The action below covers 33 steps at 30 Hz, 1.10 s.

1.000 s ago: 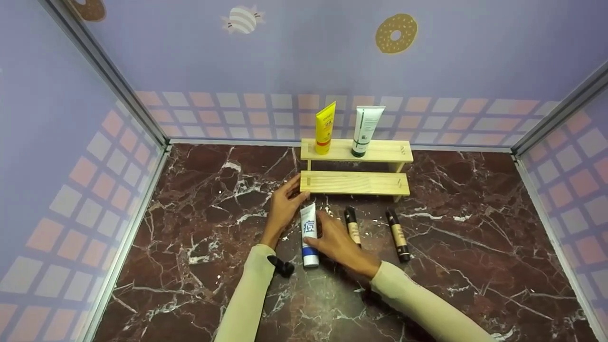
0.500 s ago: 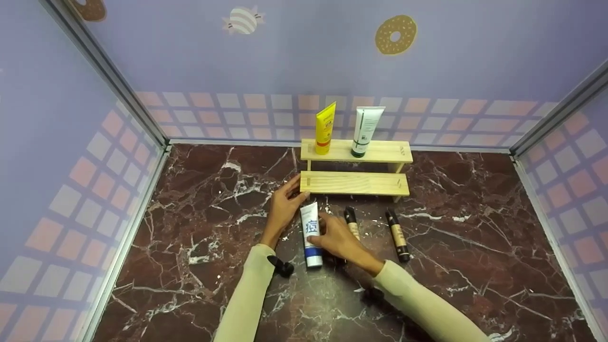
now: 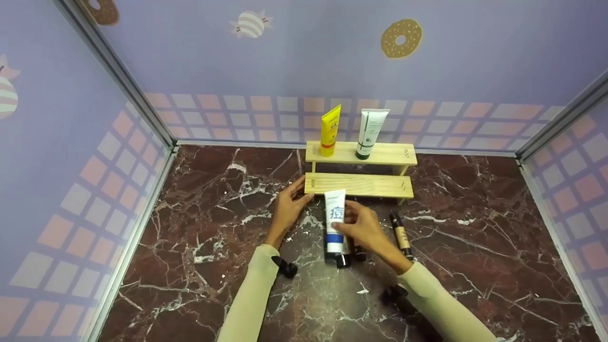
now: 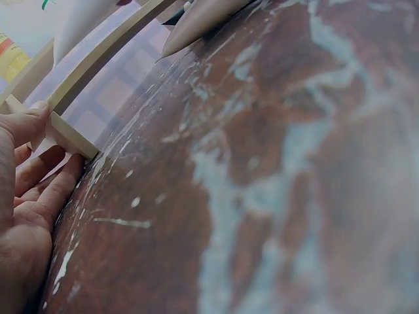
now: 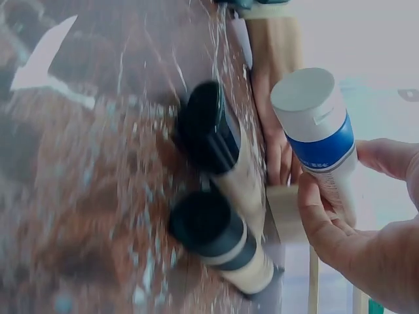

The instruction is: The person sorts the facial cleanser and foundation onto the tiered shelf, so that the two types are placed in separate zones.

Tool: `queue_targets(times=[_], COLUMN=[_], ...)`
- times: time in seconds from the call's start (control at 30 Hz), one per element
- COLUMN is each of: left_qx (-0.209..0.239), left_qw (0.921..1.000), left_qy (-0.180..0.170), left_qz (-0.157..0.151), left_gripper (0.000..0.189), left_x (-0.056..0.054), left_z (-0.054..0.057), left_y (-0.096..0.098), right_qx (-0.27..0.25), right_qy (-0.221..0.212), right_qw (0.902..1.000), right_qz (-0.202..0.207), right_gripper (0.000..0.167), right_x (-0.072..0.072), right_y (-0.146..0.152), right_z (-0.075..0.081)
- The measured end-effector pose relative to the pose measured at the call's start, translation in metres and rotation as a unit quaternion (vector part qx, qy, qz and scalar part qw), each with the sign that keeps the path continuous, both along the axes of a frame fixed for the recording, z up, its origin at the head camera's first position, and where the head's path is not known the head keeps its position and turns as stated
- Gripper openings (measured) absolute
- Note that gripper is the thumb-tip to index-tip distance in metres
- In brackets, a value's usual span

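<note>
One white-and-blue squeeze tube is hanging cap-down near mid-frame, farther up and right than half a second ago. The right hand is pinching it between thumb and fingers. The left hand is still holding the left end of the two-tier wooden shelf. Higher up, a yellow tube and a white-and-green tube are standing unmoved on that shelf; a black-and-beige tube is lying right of centre.

1 wooden rack, 2 hands, 6 tubes.
</note>
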State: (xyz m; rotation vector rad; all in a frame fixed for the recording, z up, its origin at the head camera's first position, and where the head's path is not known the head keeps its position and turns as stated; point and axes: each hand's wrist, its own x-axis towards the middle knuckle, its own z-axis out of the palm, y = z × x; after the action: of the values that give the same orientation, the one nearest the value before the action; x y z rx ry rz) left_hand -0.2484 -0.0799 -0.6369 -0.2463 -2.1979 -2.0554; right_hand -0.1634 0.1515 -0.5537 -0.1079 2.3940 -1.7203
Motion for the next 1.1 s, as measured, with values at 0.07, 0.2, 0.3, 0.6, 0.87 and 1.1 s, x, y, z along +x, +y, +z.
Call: queue_targets(times=[0.07, 0.2, 0.3, 0.6, 0.87, 1.1], left_qx=[0.001, 0.000, -0.003, -0.002, -0.012, -0.016], left_qw=[1.0000, 1.0000, 1.0000, 1.0000, 0.9999, 0.9998], left_qy=[-0.002, -0.004, -0.003, 0.000, 0.000, -0.006], left_qz=[0.001, 0.003, 0.003, 0.002, 0.007, 0.005], left_gripper=[0.061, 0.062, 0.062, 0.063, 0.061, 0.062], left_x=[0.000, 0.001, 0.001, 0.001, -0.002, 0.000], left_z=[0.000, 0.002, 0.002, 0.002, -0.001, -0.002], left_y=[0.001, 0.002, 0.001, 0.001, 0.000, 0.000], right_qx=[-0.001, 0.003, 0.004, -0.009, -0.033, -0.039], right_qy=[0.009, 0.029, 0.040, 0.044, 0.059, 0.070], right_qw=[0.9999, 0.9990, 0.9980, 0.9971, 0.9944, 0.9925], right_qz=[-0.010, -0.034, -0.048, -0.061, -0.082, -0.092], right_gripper=[0.070, 0.065, 0.064, 0.065, 0.067, 0.063], right_x=[-0.001, -0.005, -0.006, -0.009, -0.013, -0.017], right_y=[0.008, 0.020, 0.029, 0.056, 0.073, 0.083], right_z=[0.001, 0.003, 0.004, 0.011, 0.018, 0.018])
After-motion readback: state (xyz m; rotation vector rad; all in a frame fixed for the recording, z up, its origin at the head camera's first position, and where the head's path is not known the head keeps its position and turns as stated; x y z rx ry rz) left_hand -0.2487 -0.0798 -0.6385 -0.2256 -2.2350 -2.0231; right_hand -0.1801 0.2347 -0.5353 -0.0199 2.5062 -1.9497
